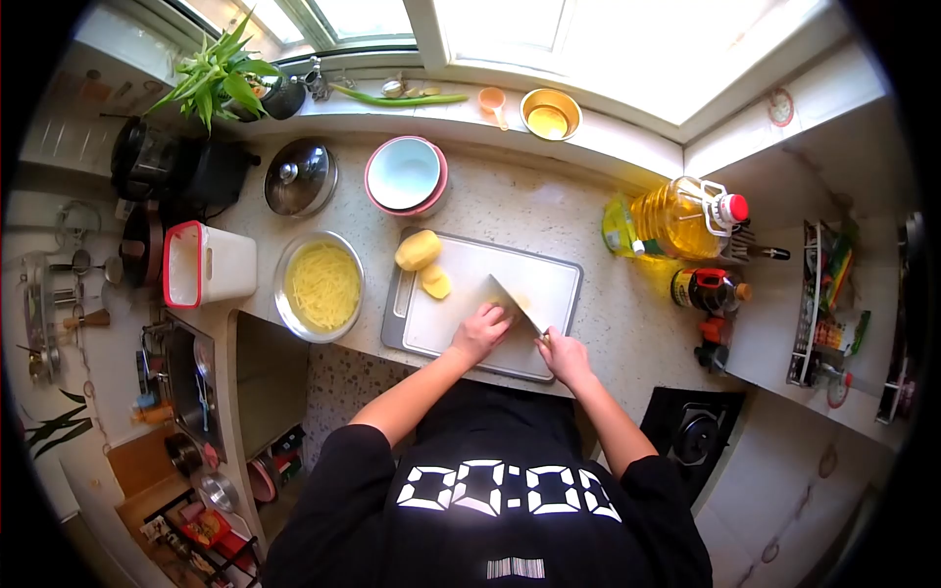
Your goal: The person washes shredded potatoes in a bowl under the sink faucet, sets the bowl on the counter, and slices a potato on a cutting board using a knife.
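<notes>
My right hand (562,355) is wrapped round the handle of a kitchen knife (514,302), whose blade points away to the upper left over the cutting board (446,331). Close to the blade's left side, my left hand (480,331) is closed, its fingers curled down on a pale yellow piece of potato that is mostly hidden by the fingers and blade. On the board's upper left lie a peeled potato (419,251) and a few cut potato pieces (434,282).
Left of the board stands a bowl of potato shreds (324,286), with a white red-rimmed bin (210,265) beyond. Stacked bowls (404,172) and a lidded pot (300,177) are behind. An oil jug (676,218) and dark sauce bottle (708,289) stand right.
</notes>
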Motion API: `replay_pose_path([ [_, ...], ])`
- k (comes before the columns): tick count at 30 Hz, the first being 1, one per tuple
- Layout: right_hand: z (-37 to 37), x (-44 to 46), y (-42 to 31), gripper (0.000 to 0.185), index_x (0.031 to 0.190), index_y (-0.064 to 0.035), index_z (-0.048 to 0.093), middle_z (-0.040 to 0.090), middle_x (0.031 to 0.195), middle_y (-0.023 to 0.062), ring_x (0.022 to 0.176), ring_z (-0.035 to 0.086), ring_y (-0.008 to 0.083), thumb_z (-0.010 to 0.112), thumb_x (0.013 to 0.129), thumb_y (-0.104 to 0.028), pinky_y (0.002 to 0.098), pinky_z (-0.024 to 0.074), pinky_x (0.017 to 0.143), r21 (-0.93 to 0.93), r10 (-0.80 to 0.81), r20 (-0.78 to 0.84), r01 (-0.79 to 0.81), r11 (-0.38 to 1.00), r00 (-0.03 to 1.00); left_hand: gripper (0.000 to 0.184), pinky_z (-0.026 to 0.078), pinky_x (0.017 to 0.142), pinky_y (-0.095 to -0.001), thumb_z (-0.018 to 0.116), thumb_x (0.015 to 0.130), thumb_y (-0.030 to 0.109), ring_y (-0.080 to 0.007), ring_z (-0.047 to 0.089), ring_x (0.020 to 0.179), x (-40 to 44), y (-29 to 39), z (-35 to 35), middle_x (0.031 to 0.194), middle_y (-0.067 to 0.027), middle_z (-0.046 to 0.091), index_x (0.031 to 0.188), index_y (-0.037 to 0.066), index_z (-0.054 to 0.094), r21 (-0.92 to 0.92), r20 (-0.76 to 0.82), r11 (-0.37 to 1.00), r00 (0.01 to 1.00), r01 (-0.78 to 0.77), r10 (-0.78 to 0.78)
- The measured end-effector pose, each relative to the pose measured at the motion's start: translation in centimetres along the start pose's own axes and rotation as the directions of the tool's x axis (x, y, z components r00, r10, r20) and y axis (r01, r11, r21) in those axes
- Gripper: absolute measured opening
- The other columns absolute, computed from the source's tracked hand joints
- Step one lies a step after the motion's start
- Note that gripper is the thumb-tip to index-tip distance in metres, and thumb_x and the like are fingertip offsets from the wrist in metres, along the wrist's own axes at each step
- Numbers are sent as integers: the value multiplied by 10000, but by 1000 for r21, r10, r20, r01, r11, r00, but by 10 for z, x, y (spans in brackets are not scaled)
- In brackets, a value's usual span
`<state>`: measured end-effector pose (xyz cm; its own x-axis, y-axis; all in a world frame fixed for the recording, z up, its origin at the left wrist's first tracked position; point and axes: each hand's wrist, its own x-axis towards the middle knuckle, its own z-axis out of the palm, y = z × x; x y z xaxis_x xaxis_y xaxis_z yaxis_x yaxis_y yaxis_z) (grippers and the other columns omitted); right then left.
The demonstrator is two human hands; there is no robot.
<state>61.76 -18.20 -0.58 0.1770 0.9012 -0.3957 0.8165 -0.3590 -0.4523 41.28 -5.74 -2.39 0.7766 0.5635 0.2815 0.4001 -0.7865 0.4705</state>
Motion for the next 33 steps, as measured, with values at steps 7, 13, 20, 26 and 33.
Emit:
replay_pose_path([
  [7,-15,-18,3,323,990,-79,579,686,764,195,740,679,420,635,956,-396,520,536,655,51,7,-19,-6,999,1000,310,592,749,-339,719,794,167,-249,621,1055,-3,-3,7,1103,-44,637,1103,145,719,10,-31,1000,1000,-2,2],
  [13,-32,-36,-3,332,970,-73,562,685,748,198,742,682,422,623,957,-399,527,538,651,4,-9,-29,9,1000,1000,315,587,821,-335,736,816,161,-270,640,1040,-2,0,7,1121,-54,670,1131,173,732,-18,-32,999,999,29,-29],
  [20,-37,-44,-4,312,992,-90,583,693,755,181,727,688,409,634,953,-395,519,544,643,-40,-13,-15,12,999,1000,196,594,727,-332,732,812,160,-252,636,1028,-1,-1,10,1065,-53,662,1005,135,746,6,-80,1000,997,-3,4],
  [26,-35,-48,-2,299,995,-97,590,699,761,174,728,696,399,640,949,-388,513,551,645,-58,-11,-6,11,998,1000,240,590,776,-327,732,810,152,-257,638,1045,-1,0,8,1101,-47,668,1050,149,749,8,-39,1000,999,10,-10],
  [33,-35,-48,-6,295,979,-96,574,691,742,172,720,696,395,639,949,-383,512,551,641,-42,-16,-25,15,999,1000,311,592,827,-325,736,802,134,-257,647,1072,2,2,6,1176,-30,673,1109,180,745,4,-28,1000,999,22,-22],
])
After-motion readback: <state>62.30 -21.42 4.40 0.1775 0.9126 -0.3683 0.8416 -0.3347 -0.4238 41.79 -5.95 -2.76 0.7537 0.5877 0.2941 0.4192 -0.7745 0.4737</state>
